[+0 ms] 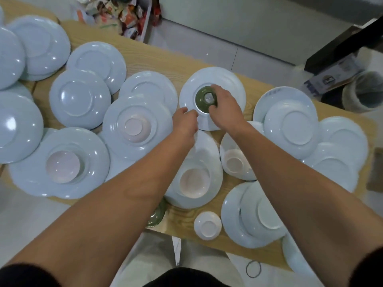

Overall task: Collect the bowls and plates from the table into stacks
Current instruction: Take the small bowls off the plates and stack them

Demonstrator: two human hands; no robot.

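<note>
Many pale blue plates lie upside down across the wooden table (209, 226). My right hand (224, 107) grips an upturned green bowl (204, 100) that sits on the base of an inverted plate (226, 79) at the centre back. My left hand (185, 120) holds that plate's near left rim, fingers curled. Pinkish-white bowls rest upside down on other plates, one at the left (63, 166), one in the middle (134, 127), one under my arms (193, 183). A small white bowl (207, 225) stands alone near the front edge. A second green bowl (156, 216) peeks out beneath my left forearm.
Overlapping plate piles fill the table's left end (39, 46) and right side (290, 125). A white bin of wrappers (124, 15) stands on the floor behind the table. A grey bucket (364, 92) and a box sit at the right. A black band (253, 269) lies on the floor.
</note>
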